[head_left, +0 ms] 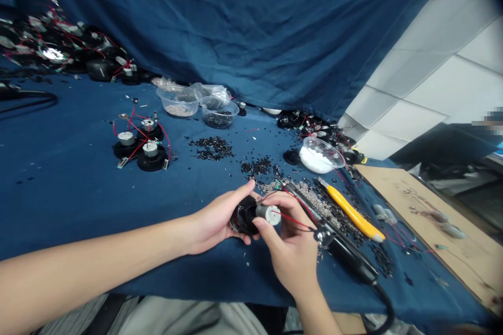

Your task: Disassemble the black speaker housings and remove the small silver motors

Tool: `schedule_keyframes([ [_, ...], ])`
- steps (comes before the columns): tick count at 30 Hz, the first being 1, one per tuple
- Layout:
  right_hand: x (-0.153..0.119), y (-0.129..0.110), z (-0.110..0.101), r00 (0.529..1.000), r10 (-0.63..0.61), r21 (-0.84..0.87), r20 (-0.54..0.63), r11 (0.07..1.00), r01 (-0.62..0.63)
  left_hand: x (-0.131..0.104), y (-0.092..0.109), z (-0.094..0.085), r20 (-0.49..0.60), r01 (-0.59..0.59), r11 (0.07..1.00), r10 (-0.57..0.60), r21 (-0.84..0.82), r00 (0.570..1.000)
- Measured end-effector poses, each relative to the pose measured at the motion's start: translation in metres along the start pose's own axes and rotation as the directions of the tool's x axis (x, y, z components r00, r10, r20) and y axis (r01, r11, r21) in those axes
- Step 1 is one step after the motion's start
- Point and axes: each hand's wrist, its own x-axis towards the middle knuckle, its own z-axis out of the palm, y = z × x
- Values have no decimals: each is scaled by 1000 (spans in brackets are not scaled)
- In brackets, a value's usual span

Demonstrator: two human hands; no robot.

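Fingers of my left hand wrap round a black round plastic housing. My right hand pinches a small silver electric motor with a white end cap, right at the mouth of the housing. How deep the motor sits in it I cannot tell. Red wires run from the motor over my right fingers. Just right of that hand lies a black corded electric screwdriver, and beyond it a yellow utility knife.
Loose silver screws and small black parts are scattered ahead. Clear bowls stand farther back, one bowl with white contents at right. Wired motor units sit at left, a heap of them behind. Cardboard lies far right.
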Motion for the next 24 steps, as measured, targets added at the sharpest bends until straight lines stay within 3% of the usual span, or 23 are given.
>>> schedule_keyframes([
  [7, -3, -3, 1, 998, 42, 55, 42, 998, -44, 1, -3, 1, -6, 34, 999, -34, 9, 999],
  [15, -4, -3, 4, 995, 69, 157, -69, 986, -57, -3, -1, 6, 6, 13, 1000, -13, 26, 1000],
  [24, -3, -6, 8, 995, 83, 334, -51, 940, -62, -6, 1, 9, -5, -38, 997, 38, 69, 999],
])
